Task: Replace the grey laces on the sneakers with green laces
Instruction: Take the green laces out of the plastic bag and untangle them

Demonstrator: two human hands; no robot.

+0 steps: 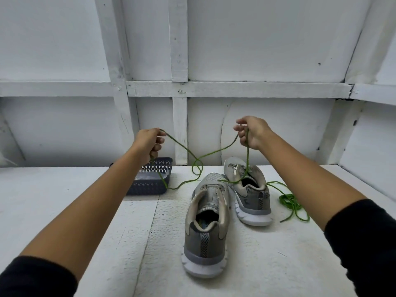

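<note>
We curl the fingers of our left hand (150, 142) tight round a green lace (216, 152), which leaves the fist at the thumb and also hangs below it. Our right hand (252, 131) pinches the same lace between thumb and bent fingers, the other fingers loosely curled. Both hands are raised above the white table (64, 200). Between them the lace sags and crosses itself in one loop.

From the right hand a strand drops to the far sneaker (250, 194). From the left a strand falls to the table beside the basket (147, 187).

We count two grey sneakers, heels toward us: the near sneaker (205, 232) and the far one just beside it. One green tangle (289, 201) lies on the table right of the far sneaker; we cannot tell whether it belongs to the held lace.

The one dark lattice basket holds something pale that we cannot make out.
</note>
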